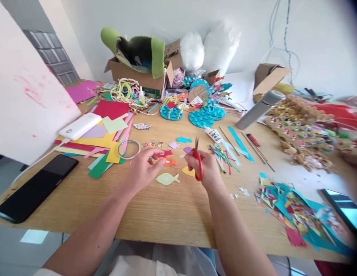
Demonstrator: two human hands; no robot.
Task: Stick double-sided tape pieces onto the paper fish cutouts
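My right hand [209, 168] is closed around a pair of red-handled scissors [199, 165], their blades pointing away from me. By its fingertips is a small white piece [182, 156]. My left hand [146, 165] has its thumb and index finger apart, right beside a red paper fish [166, 153] and an orange paper fish [170, 162]. Closer to me lies a light green paper fish [167, 178] with a pale patch on it. A blue fish [184, 139], a lilac fish [174, 145], a purple shape [187, 150] and a partly covered yellow one [188, 171] surround my hands.
A tape roll [129, 149] sits left of my left hand, near coloured paper sheets [112, 111] and a black phone [37, 188]. Rightward are a glue tube [213, 135], thin paper strips [224, 157], a grey flask [260, 109] and a heap of paper scraps [299, 211].
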